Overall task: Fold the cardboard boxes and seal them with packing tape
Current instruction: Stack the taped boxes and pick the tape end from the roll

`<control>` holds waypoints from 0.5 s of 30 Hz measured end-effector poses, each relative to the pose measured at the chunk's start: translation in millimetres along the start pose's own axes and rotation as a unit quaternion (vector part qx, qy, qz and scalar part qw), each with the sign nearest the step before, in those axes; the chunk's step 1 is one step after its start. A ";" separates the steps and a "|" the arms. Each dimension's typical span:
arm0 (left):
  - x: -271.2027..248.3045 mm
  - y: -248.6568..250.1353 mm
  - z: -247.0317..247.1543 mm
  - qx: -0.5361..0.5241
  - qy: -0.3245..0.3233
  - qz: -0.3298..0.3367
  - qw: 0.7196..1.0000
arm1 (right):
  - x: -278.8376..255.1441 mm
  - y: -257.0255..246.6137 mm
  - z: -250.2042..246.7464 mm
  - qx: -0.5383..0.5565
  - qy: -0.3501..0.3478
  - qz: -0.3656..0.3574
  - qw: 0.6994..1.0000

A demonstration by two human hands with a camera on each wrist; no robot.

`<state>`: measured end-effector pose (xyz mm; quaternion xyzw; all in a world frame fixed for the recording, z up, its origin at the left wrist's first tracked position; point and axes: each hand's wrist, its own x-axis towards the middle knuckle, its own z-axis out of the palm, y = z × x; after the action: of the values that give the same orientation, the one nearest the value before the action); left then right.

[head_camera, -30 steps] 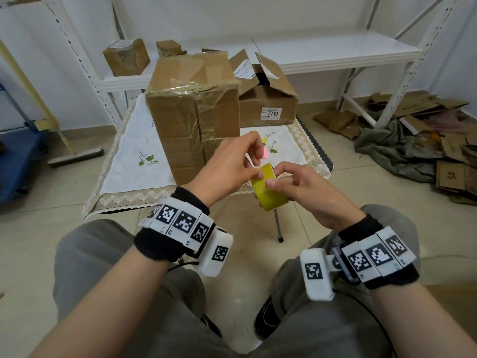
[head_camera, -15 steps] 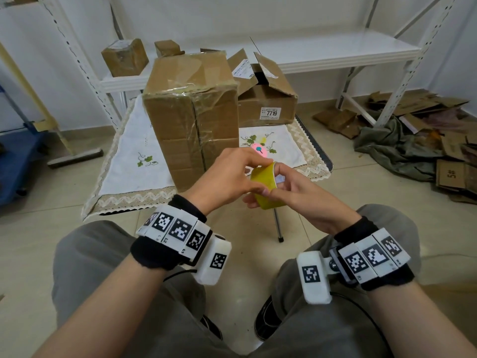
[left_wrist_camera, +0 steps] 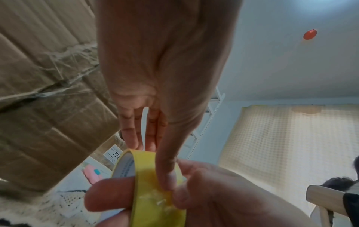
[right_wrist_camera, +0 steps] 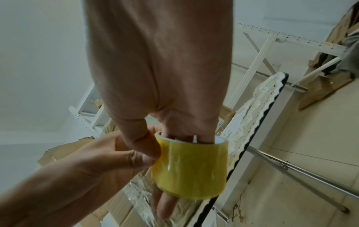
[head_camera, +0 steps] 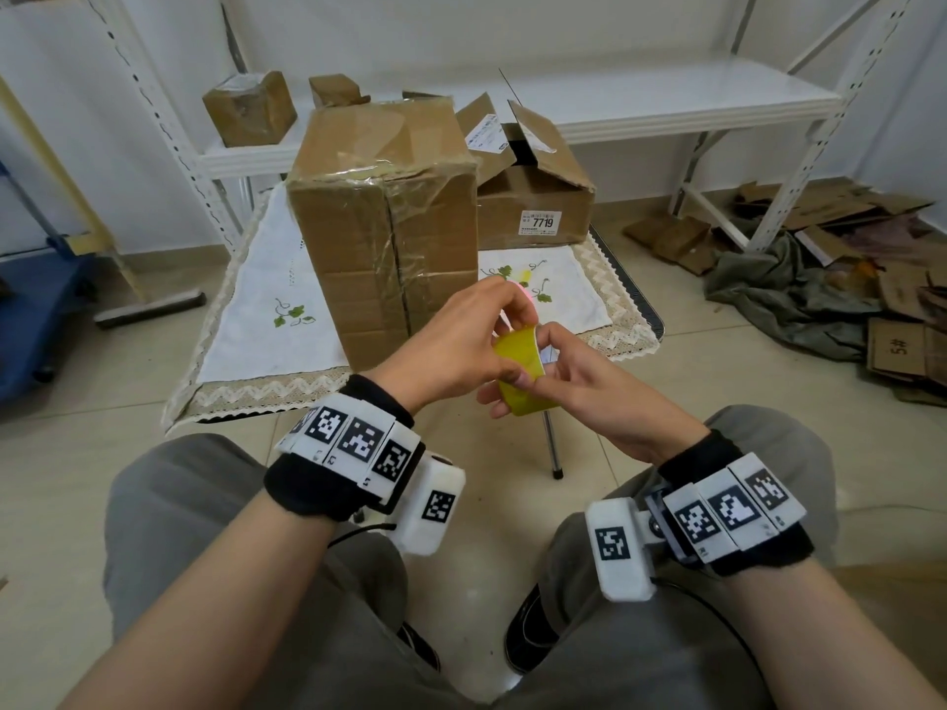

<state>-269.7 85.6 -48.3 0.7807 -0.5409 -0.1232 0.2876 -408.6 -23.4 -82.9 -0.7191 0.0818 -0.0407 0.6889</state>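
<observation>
I hold a roll of yellow packing tape [head_camera: 520, 374] over my lap, just in front of the small table. The fingers of my right hand [head_camera: 538, 384] pass through the core of the tape roll [right_wrist_camera: 189, 167], with the thumb on its outer face. My left hand [head_camera: 510, 340] pinches the roll from above; in the left wrist view its thumb tip presses on a wrinkled patch of tape [left_wrist_camera: 155, 198]. A tall box [head_camera: 384, 238] wrapped in clear tape stands on the table. Behind it sits an open box [head_camera: 533, 207] labelled 7719, flaps up.
The table [head_camera: 256, 345] carries a white embroidered cloth and a pink object [head_camera: 521, 292] behind my left hand. Small boxes [head_camera: 248, 107] stand on a white shelf. Flattened cardboard and a grey cloth [head_camera: 799, 294] lie on the floor to the right; a blue cart [head_camera: 31, 310] is on the left.
Both hands have risen slightly with the roll. The roll has been turned in my right hand, and my left thumb now presses its outer face nearer me.
</observation>
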 end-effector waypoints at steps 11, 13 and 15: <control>-6.3 -8.8 6.7 -0.034 0.002 0.003 0.999 | 3.5 -1.6 0.5 -0.003 -0.006 0.005 1.000; -6.0 -12.6 5.1 -0.043 -0.017 0.005 0.999 | 2.2 -2.7 2.4 0.000 -0.008 0.001 1.000; -5.9 -15.8 3.3 -0.051 -0.035 0.008 0.998 | 1.7 -2.6 3.8 0.003 -0.008 -0.009 1.000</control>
<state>-261.4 93.9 -60.9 0.7560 -0.5497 -0.1759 0.3087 -406.1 -19.9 -80.6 -0.7180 0.0700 -0.0415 0.6913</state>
